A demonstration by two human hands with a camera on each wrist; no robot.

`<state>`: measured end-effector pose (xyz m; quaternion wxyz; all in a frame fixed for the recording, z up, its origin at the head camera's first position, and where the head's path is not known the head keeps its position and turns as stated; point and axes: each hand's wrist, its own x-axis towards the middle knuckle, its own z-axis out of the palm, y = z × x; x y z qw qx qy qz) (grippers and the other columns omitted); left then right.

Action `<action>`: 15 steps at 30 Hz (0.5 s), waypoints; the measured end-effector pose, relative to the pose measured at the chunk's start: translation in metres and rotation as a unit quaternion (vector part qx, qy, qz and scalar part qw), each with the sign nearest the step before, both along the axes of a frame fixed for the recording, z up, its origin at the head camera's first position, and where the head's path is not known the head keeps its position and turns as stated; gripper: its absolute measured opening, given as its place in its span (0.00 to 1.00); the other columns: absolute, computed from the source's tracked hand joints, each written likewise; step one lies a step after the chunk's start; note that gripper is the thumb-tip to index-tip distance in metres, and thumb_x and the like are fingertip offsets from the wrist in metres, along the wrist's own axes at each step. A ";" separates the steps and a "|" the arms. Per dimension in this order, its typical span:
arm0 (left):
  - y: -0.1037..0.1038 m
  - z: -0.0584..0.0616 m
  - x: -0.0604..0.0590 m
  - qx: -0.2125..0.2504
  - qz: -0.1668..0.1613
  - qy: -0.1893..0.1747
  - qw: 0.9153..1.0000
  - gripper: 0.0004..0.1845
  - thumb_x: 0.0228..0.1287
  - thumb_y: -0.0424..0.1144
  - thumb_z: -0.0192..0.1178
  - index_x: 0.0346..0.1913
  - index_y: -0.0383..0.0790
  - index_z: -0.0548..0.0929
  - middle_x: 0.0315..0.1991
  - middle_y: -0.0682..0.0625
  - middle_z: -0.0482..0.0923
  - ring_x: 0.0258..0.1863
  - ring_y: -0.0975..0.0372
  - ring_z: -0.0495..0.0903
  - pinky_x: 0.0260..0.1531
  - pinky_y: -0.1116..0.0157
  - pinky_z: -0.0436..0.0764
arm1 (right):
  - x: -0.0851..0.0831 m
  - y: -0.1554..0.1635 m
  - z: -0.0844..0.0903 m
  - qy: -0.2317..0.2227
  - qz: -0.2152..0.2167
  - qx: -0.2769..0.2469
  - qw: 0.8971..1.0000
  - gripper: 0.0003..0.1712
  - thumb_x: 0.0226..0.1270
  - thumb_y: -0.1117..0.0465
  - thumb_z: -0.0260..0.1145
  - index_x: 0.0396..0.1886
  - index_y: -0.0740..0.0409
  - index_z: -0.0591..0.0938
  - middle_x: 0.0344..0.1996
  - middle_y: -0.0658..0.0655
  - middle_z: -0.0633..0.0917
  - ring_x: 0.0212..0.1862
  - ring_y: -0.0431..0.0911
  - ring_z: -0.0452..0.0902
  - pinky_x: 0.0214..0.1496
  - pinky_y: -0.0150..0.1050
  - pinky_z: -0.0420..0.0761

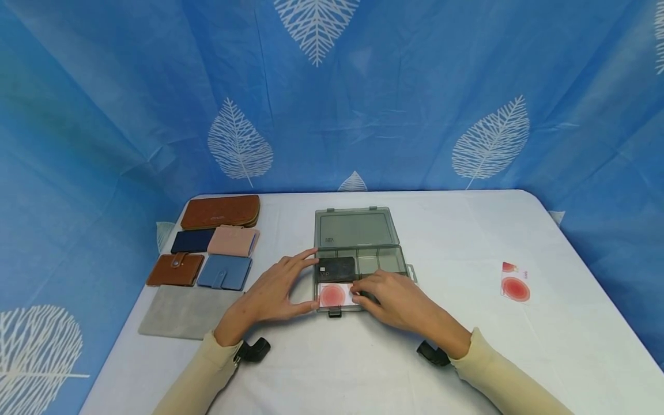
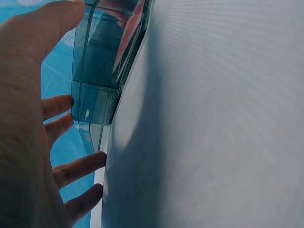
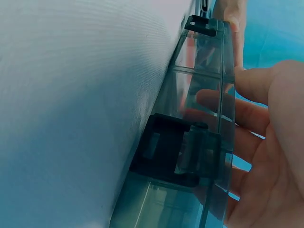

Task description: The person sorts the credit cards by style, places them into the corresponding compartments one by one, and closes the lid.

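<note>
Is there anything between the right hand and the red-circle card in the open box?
Nothing visible. The right hand already has its fingers at the card in the front compartment of the box.

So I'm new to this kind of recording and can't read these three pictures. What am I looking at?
A person works at a white table wearing three cameras. The wide picture comes from the head; the two close ones come from each wrist, so they look sideways. The left hand touches the side of a clear grey compartment box whose lid lies open. The right hand rests its fingers on a red-and-white card in the box, beside a black card. Five wallets lie left, on and behind a grey cloth; another card lies right.
</note>
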<state>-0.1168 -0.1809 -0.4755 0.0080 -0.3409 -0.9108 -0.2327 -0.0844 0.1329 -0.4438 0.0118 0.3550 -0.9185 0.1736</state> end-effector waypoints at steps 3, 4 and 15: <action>0.000 0.001 0.000 0.002 0.000 -0.001 1.000 0.50 0.64 0.65 0.70 0.83 0.46 0.67 0.87 0.53 0.55 0.72 0.47 0.73 0.64 0.39 0.77 | 0.000 0.002 0.002 -0.014 -0.001 0.002 1.000 0.16 0.82 0.47 0.66 0.58 0.46 0.92 0.53 0.47 0.92 0.56 0.47 0.87 0.56 0.51 0.87; 0.001 0.001 0.000 0.004 -0.001 -0.002 1.000 0.50 0.64 0.65 0.70 0.83 0.46 0.67 0.87 0.53 0.55 0.72 0.47 0.73 0.64 0.39 0.77 | 0.000 0.003 0.003 -0.017 0.001 0.001 1.000 0.16 0.82 0.48 0.66 0.58 0.46 0.92 0.53 0.47 0.92 0.56 0.47 0.87 0.56 0.52 0.87; 0.001 0.000 0.000 0.001 0.002 -0.010 1.000 0.50 0.63 0.66 0.70 0.83 0.48 0.67 0.87 0.56 0.54 0.72 0.49 0.72 0.65 0.40 0.76 | -0.012 0.056 0.027 -0.021 -0.052 -0.045 0.997 0.13 0.77 0.53 0.73 0.57 0.49 0.92 0.52 0.48 0.91 0.56 0.49 0.87 0.57 0.54 0.86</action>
